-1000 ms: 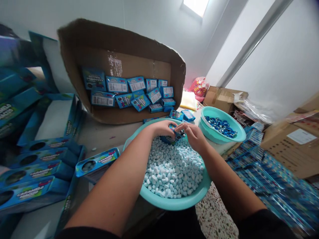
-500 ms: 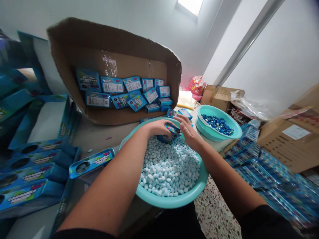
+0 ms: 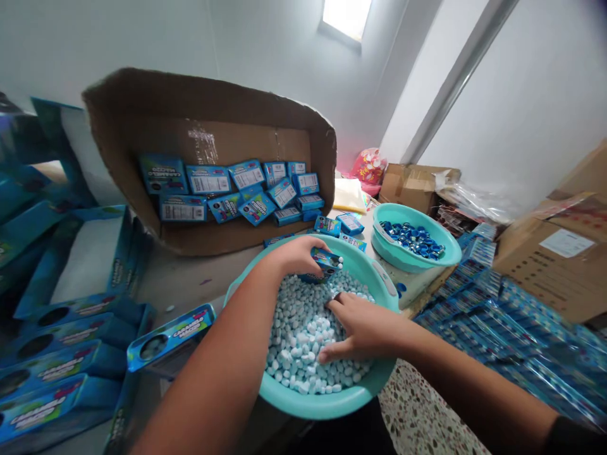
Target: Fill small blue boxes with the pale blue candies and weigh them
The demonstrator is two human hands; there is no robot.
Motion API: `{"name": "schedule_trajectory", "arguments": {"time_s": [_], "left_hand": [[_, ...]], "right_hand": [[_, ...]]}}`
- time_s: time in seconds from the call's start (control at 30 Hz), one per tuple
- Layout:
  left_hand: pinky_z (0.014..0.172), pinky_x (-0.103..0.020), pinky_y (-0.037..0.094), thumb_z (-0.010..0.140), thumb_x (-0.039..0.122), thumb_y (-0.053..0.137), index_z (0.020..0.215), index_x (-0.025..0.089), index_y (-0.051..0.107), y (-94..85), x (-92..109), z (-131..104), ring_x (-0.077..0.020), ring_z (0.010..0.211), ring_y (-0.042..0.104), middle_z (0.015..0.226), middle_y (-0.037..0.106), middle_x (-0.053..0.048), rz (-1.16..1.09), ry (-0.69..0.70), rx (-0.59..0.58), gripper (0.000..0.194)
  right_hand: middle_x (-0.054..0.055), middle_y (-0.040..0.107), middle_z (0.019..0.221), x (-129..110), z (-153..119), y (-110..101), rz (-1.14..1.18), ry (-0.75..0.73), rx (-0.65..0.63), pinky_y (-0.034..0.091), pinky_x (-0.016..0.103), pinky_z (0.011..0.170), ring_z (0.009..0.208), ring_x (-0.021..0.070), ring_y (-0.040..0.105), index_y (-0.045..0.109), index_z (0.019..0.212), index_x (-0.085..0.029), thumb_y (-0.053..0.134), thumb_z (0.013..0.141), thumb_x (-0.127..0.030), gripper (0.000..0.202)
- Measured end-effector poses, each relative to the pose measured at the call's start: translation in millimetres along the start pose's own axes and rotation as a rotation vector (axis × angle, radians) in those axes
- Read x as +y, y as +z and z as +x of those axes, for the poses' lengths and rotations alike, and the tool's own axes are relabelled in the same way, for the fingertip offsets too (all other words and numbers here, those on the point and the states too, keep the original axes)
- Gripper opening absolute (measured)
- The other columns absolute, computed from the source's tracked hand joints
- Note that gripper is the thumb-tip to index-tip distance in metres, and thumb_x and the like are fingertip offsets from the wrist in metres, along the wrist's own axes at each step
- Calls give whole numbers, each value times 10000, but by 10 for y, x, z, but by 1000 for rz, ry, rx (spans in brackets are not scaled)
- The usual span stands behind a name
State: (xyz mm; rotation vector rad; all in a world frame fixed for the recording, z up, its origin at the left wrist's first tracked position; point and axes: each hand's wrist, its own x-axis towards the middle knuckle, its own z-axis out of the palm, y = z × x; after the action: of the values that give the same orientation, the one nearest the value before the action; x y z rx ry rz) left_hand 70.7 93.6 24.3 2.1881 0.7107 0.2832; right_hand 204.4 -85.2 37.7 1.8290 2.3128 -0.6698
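Observation:
A turquoise basin (image 3: pixel 327 407) full of pale blue candies (image 3: pixel 296 354) stands in front of me. At its far side my left hand (image 3: pixel 300 254) grips a small blue candy box (image 3: pixel 326 264) tilted low over the candies. A couple of candies show at the box's right end. My right hand (image 3: pixel 367 328) reaches into the heap nearer to me, its thumb spread away from the fingers. The fingertips are partly sunk among the candies. Beside my left forearm rests a larger blue display box (image 3: pixel 190 322) with a round opening.
Behind the basin, a cardboard carton (image 3: pixel 241 246) on its side holds several blue boxes. A second turquoise basin (image 3: pixel 417 258) at right contains blue caps (image 3: pixel 410 237). Open display boxes (image 3: pixel 57 360) line the left. Wrapped blue packs (image 3: pixel 497 347) and a brown carton (image 3: pixel 540 272) stand at right.
My right hand has left the candy box's end and come down nearer to me, into the candies. My left hand still holds the box. The camera view has tilted up slightly.

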Motion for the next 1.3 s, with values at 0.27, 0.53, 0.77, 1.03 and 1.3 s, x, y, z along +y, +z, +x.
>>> {"name": "schedule_trajectory", "arguments": {"time_s": [0.27,0.53,0.77,1.03,1.3], "left_hand": [[845,-319,469,686,170,681,1347,323,551,216,314,-29,-249,1023,602,1178,635,-47,387,315,111,691],[920,-319,462,811,267,664,1012,228,744,252,315,88,-235,1017,629,1117,697,-46,399,342,-18,220],[924,-273,476,840,446,638,998,241,751,137,176,32,-208,1031,652,1103,730,-8,170,208,49,282],[699,-265,461,794,386,642,809,183,673,121,186,-5,-181,803,632,873,715,-28,48,157,156,206],[749,-285,463,838,282,505,933,177,582,104,91,30,-188,857,609,924,673,-38,4,72,171,162]], "right_hand": [[203,686,1034,-118,303,97,-34,32,38,503,369,682,860,333,671,628,1129,-91,702,704,-629,690],[128,722,968,14,276,82,21,2,90,451,306,666,829,257,666,688,1040,-151,665,789,-410,361],[45,677,742,82,291,41,128,-15,156,294,265,545,664,167,579,700,805,-183,656,784,-327,152],[-61,377,524,129,303,-97,753,-62,364,225,231,469,503,77,315,518,614,-172,633,816,-418,339],[-53,497,545,218,739,-508,1418,-222,792,264,184,360,416,65,390,548,709,-182,678,775,-455,309]]}}
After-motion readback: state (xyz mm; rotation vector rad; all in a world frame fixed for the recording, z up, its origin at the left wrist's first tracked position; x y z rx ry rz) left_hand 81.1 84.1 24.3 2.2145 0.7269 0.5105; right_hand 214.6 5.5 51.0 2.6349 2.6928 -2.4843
